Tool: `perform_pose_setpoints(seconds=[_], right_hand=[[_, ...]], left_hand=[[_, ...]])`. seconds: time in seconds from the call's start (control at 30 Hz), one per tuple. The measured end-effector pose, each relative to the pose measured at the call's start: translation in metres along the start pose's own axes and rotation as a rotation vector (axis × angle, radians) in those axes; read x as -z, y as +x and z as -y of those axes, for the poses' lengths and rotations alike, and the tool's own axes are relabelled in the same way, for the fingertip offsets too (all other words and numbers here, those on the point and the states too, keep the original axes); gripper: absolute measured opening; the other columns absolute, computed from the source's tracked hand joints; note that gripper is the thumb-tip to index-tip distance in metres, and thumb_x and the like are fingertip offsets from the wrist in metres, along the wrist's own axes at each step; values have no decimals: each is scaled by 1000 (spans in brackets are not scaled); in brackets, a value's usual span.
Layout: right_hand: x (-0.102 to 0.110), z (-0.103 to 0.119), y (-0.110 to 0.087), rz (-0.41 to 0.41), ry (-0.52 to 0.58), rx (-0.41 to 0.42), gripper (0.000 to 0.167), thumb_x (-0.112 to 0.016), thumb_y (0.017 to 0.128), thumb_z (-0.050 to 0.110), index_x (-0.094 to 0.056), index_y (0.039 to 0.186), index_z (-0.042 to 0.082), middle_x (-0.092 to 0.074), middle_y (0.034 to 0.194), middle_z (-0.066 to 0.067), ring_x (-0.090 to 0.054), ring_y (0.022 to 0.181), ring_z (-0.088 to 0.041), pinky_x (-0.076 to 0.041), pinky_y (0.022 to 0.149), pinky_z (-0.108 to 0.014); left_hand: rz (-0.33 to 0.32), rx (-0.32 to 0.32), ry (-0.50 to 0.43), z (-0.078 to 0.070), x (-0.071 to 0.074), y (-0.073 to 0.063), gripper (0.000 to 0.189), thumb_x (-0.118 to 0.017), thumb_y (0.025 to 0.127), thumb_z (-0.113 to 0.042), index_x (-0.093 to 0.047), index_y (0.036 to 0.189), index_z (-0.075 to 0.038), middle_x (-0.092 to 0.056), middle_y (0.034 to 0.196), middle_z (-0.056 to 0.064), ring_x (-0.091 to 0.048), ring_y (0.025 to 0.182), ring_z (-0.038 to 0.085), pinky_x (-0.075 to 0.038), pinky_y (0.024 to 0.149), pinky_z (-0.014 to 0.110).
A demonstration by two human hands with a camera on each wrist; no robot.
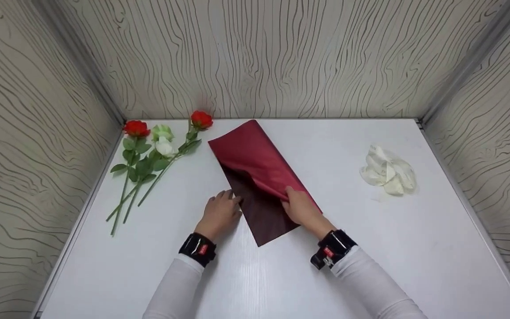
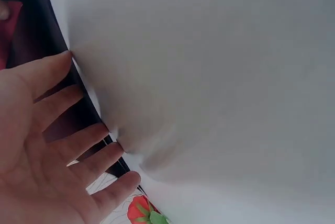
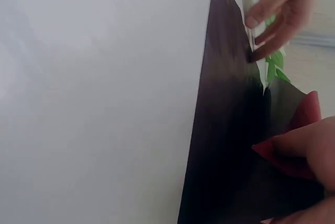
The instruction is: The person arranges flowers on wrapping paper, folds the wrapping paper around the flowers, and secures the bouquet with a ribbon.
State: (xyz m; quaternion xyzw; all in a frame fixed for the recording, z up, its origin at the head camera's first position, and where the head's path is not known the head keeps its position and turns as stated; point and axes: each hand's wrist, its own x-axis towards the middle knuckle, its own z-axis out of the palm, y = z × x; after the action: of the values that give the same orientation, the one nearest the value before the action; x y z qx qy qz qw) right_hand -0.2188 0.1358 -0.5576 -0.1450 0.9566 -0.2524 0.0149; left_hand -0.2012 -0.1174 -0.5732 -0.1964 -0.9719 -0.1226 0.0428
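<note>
A folded sheet of red wrapping paper [image 1: 255, 148] lies slanted in the middle of the white table. Its upper red layer is lifted at the near left, uncovering a dark maroon layer [image 1: 266, 219] beneath. My right hand [image 1: 300, 207] pinches the lifted red edge between thumb and fingers; the right wrist view shows the red fold [image 3: 268, 150] in that pinch. At the paper's left edge my left hand [image 1: 221, 213] rests with fingers extended. The left wrist view shows those fingers [image 2: 91, 143] spread along the dark edge, touching it.
Red roses [image 1: 137, 128] and a white rose [image 1: 164, 146] with a greenish bloom [image 1: 162, 131] lie on long stems at the table's left. Crumpled whitish paper or ribbon [image 1: 388, 172] lies at the right. Wood-patterned panels [image 1: 259, 57] enclose the back and sides.
</note>
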Motion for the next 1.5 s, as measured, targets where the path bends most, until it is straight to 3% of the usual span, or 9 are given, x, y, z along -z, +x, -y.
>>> perform_pose_setpoints(seconds=[0.2,0.37,0.6,0.77,1.0,1.17,1.33,1.43,1.5], right_hand=[[17,-21,4,-105,175,-61,13,-62,95,12,-54,93,2,-56,72,-9,-54,66,-24,-49,63,-41],[33,-42,5,-189,255,-114,16,-61,96,15,-55,92,1,-57,72,-9,-50,62,-22,-43,57,-36],[49,-70,3,-282,282,-190,19,-61,96,14,-55,95,-3,-58,77,-15,-54,69,-28,-44,62,-41],[53,-90,3,-286,287,-256,21,-62,94,14,-57,96,-7,-60,83,-21,-58,77,-36,-46,70,-49],[53,-109,-1,-230,96,-399,38,-61,94,29,-57,101,-9,-55,100,-31,-57,94,-48,-42,77,-61],[50,-113,-7,-247,53,-494,59,-68,89,27,-42,126,-11,-42,121,-38,-43,113,-55,-32,93,-63],[46,-110,-8,-371,-27,-418,87,-77,81,14,-22,145,-7,-23,140,-38,-20,134,-54,-12,110,-62],[45,-101,-7,-384,-129,-331,83,-79,79,12,-31,144,-3,-21,144,-37,-14,139,-51,-6,111,-63],[45,-92,-8,-354,-180,-292,70,-79,79,14,-43,138,-4,-29,140,-36,-23,135,-52,-15,109,-63]], left_hand=[[-4,4,20,0,0,-1,35,-71,89,-23,-67,121,-10,-58,127,19,-56,114,38,-46,85,55],[-3,9,4,1,1,-3,35,-70,89,-22,-68,121,-9,-56,128,20,-55,115,38,-46,87,57],[3,20,-8,8,3,-7,37,-75,84,-26,-69,117,-9,-55,128,24,-53,117,40,-45,87,58],[24,21,-24,13,3,-10,36,-74,85,-28,-68,116,-9,-55,128,23,-53,119,37,-45,89,56],[24,12,-38,16,2,-12,34,-74,85,-26,-68,114,-9,-56,127,22,-54,118,35,-46,87,56],[42,30,-65,16,2,-12,36,-74,85,-26,-68,116,-9,-55,130,22,-53,120,36,-45,89,56],[52,34,-66,17,2,-10,37,-75,85,-28,-68,116,-9,-54,130,22,-53,120,36,-46,89,54],[64,39,-62,17,1,-9,37,-75,86,-30,-68,117,-10,-54,130,21,-52,120,35,-46,90,53],[73,42,-56,18,1,-9,38,-75,86,-31,-68,117,-10,-54,131,21,-52,121,35,-46,90,53]])
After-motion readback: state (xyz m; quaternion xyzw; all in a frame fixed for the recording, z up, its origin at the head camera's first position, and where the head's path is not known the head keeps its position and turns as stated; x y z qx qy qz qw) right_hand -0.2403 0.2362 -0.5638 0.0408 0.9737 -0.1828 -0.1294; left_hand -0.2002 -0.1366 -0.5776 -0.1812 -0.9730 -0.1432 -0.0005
